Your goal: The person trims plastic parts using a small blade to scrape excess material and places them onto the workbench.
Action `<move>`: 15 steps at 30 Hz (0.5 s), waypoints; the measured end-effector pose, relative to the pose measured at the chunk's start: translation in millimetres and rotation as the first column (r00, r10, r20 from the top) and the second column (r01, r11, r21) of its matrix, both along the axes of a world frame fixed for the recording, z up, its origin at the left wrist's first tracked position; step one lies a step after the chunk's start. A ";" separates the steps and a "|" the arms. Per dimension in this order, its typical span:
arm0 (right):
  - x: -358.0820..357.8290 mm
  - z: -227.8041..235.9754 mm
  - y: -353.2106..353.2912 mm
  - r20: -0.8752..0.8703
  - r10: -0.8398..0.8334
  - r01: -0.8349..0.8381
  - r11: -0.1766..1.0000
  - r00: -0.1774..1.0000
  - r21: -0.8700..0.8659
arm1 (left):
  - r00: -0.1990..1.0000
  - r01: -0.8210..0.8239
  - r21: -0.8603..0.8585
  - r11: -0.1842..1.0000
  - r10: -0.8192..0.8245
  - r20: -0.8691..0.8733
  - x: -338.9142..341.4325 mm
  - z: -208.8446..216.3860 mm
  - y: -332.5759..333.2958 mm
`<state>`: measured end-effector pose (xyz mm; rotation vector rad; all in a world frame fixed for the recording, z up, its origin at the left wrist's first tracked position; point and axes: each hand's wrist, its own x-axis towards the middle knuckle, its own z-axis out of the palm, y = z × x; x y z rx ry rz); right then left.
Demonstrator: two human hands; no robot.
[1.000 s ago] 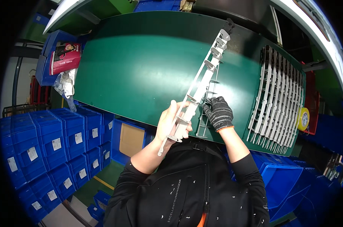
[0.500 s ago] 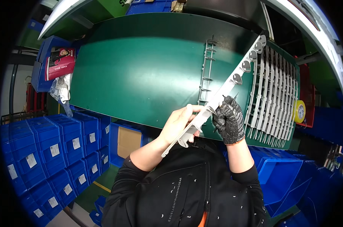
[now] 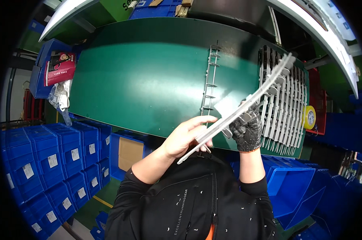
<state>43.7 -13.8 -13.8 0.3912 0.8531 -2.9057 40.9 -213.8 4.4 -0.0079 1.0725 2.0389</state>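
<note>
A long pale grey strip with rounded tabs (image 3: 239, 112) is held slantwise above the near edge of the table, its far end raised to the right and blurred. Bare, my left hand (image 3: 185, 138) grips the strip's lower part between fingers and thumb. My right hand (image 3: 247, 130), in a black glove, closes on the strip's middle; some fingers are hidden behind it. Beside the strip, between the hands, shows a flat whitish patch (image 3: 225, 105) whose kind I cannot make out. A similar narrow strip with crosswise tabs (image 3: 209, 80) lies on the table beyond.
On the right of the green table (image 3: 129, 80) lie several strips in a row (image 3: 283, 108), beside a yellow tape roll (image 3: 309, 117). Blue bins (image 3: 53, 168) are stacked at left; an open blue bin (image 3: 289, 188) stands at lower right. A red package (image 3: 60, 70) sits at far left.
The held strip has turned about its length, so its tabs now face down to the right. A whitish patch has come into sight beside it. Both hands still hold the strip.
</note>
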 end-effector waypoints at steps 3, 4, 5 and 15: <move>1.0 -0.8 15.0 -0.151 0.015 -0.057 0.959 0.988 -0.277 | 0.992 0.020 0.021 1.000 -0.018 -0.122 8.5 3.3 0.6; 2.0 -1.8 18.2 -0.163 0.002 -0.045 0.965 0.987 -0.260 | 0.994 0.027 0.022 0.999 -0.024 -0.107 11.7 3.8 0.7; 1.5 -3.1 22.0 -0.267 0.003 -0.079 0.958 0.964 -0.276 | 0.994 0.039 0.073 0.997 -0.031 -0.108 12.6 2.8 2.9; 11.6 0.5 63.4 -0.216 -0.091 0.061 0.988 0.972 -0.141 | 0.964 0.262 0.279 0.924 -0.262 -0.038 8.6 10.0 -2.0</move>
